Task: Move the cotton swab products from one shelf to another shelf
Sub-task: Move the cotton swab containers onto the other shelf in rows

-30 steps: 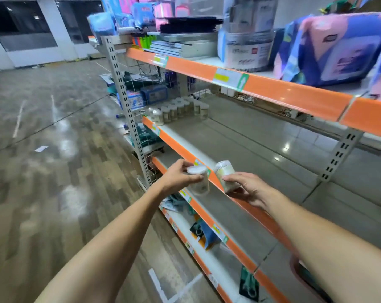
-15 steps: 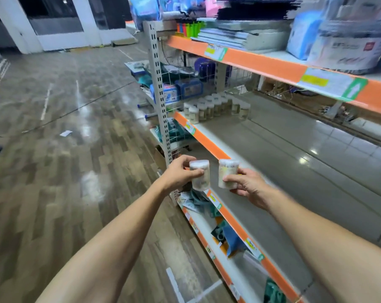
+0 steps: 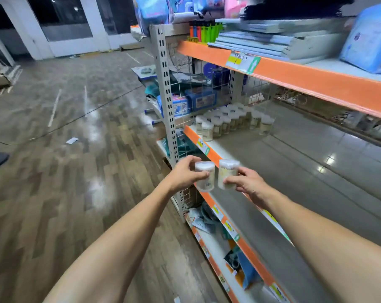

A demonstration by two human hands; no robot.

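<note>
Out in front of the orange-edged middle shelf [image 3: 209, 153], your two hands each hold one cotton swab jar upright, side by side and just apart. Your left hand [image 3: 185, 174] has its fingers and thumb curled round the left jar [image 3: 205, 177], which shows a small barcode label low on its side. Your right hand [image 3: 247, 184] pinches the right jar [image 3: 227, 176] from the right, fingertips wrapped across its lower half. Both jars hang in the air just off the shelf's front edge, resting on nothing.

Farther along that same shelf, at its far left end, a cluster of matching swab jars [image 3: 231, 120] stands upright in close rows beside the grey perforated upright post [image 3: 166, 101]. On the top shelf [image 3: 316, 77] above lie stacked flat packs [image 3: 272, 43], a row of coloured lighters [image 3: 205, 31] and a blue soft pack [image 3: 371, 40]. Below your hands, the lower shelf [image 3: 215, 248] carries loose blue and teal packets. To the left lies a glossy wood-pattern floor [image 3: 65, 171].
</note>
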